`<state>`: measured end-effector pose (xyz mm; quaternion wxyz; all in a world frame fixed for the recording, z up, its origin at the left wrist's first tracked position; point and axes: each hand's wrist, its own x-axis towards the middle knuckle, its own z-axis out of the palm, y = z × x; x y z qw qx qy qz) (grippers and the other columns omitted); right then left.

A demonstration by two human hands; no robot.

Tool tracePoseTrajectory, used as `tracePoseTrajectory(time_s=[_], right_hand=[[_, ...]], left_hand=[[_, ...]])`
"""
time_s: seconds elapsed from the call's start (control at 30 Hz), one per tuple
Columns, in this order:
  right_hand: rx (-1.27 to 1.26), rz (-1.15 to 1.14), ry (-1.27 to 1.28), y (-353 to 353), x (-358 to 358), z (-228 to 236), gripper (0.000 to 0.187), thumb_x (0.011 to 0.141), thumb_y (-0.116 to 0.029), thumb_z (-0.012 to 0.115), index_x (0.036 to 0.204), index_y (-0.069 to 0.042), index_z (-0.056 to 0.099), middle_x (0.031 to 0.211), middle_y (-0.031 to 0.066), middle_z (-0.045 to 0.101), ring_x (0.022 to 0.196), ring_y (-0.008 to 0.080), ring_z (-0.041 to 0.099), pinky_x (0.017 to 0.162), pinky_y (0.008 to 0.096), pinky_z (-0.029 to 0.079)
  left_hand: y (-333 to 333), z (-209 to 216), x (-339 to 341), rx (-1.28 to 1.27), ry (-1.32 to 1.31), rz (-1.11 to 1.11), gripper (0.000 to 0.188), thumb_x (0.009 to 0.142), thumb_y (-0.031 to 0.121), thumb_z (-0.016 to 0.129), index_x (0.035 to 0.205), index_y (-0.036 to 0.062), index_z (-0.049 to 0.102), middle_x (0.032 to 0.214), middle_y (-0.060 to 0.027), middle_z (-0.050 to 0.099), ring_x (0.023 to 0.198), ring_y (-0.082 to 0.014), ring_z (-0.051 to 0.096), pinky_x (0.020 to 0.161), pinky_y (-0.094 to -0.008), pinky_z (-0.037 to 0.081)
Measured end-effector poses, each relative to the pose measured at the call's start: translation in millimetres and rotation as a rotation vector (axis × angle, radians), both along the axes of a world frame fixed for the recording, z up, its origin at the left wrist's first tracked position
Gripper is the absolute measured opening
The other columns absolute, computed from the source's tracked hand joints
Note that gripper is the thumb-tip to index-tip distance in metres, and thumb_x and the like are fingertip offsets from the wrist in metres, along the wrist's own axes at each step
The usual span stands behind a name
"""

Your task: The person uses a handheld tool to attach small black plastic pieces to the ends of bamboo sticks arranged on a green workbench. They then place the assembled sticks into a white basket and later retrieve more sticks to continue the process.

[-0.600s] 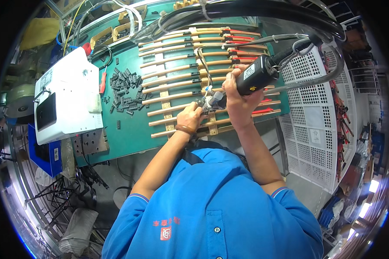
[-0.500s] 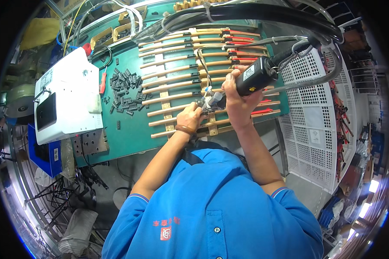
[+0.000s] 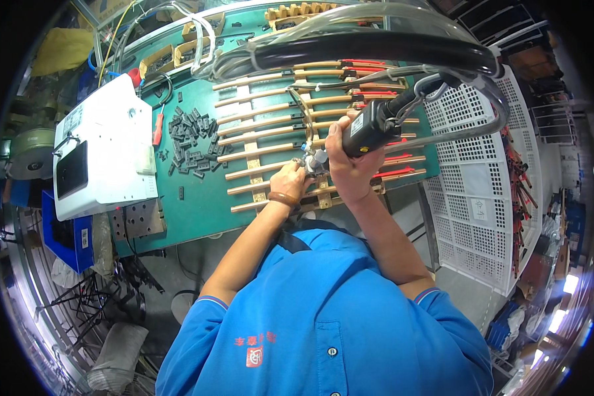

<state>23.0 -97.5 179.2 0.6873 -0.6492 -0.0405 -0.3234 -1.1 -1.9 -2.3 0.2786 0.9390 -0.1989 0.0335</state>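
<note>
My right hand (image 3: 354, 170) is wrapped round the black body of a powered screwdriver (image 3: 369, 130) with a cable and hoses. Its metal front end (image 3: 315, 162) points left and down over a row of thin copper-coloured rods (image 3: 254, 169). The rods lie side by side across light wooden racks (image 3: 253, 146); small black pieces sit on several of them and red parts (image 3: 402, 173) at their right ends. Close to the screwdriver's tip, my left hand (image 3: 289, 182) has its fingers closed at a rod. What they pinch is hidden by the fingers and the tip.
Loose black pieces (image 3: 190, 140) lie heaped on the green table (image 3: 201, 204), beside a red-handled screwdriver (image 3: 158, 128). A white machine housing (image 3: 109, 148) stands at left. Thick hoses (image 3: 376, 53) arch above the rods. White perforated crates (image 3: 472, 178) stand at right.
My right hand and the powered screwdriver have shifted left and slightly down toward my left hand. The hoses above have swung along with it. My left hand has stayed nearly in place.
</note>
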Motion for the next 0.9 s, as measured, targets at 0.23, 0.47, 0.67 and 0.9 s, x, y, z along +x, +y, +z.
tracePoseTrajectory(time_s=[0.23,0.47,0.67,0.9], right_hand=[[-0.157,0.08,0.027,-10.0,-6.7,-21.2,0.036,0.079,0.013,0.06,0.111,0.003,0.046,0.097,0.0063,0.054,0.084,0.0087,0.054,0.073,0.0225,0.051],[-0.187,0.056,0.0,-3.1,-10.7,-16.9,0.034,0.079,0.009,0.062,0.11,0.003,0.048,0.095,0.0065,0.055,0.082,0.0086,0.055,0.072,0.0231,0.051],[-0.173,0.029,0.007,-3.0,-11.8,-27.1,0.019,0.079,0.006,0.064,0.096,0.002,0.055,0.082,0.0043,0.059,0.068,0.0065,0.055,0.061,0.0215,0.048],[-0.165,0.041,0.036,-3.5,5.2,-21.1,0.023,0.078,0.0,0.067,0.095,-0.002,0.051,0.074,0.001,0.06,0.063,0.0056,0.056,0.056,0.0229,0.048]], left_hand=[[-1.3,-8.9,-0.9,-0.017,-0.033,0.002,0.026,0.068,0.029,0.075,0.074,0.0069,0.064,0.083,-0.0084,0.058,0.081,-0.0247,0.061,0.065,-0.0348,0.052],[-4.5,-11.3,-3.4,0.022,0.042,0.041,0.028,0.068,0.031,0.075,0.074,0.0062,0.064,0.085,-0.0093,0.059,0.082,-0.025,0.06,0.067,-0.0346,0.051],[-2.4,-7.2,-2.4,0.01,0.012,0.026,0.028,0.068,0.028,0.076,0.082,0.0057,0.064,0.091,-0.0115,0.06,0.088,-0.0273,0.06,0.074,-0.036,0.051],[7.0,-5.4,-3.4,-0.066,-0.007,-0.03,0.031,0.073,0.027,0.074,0.095,0.0067,0.064,0.088,-0.0112,0.059,0.083,-0.0309,0.06,0.069,-0.0401,0.051]])
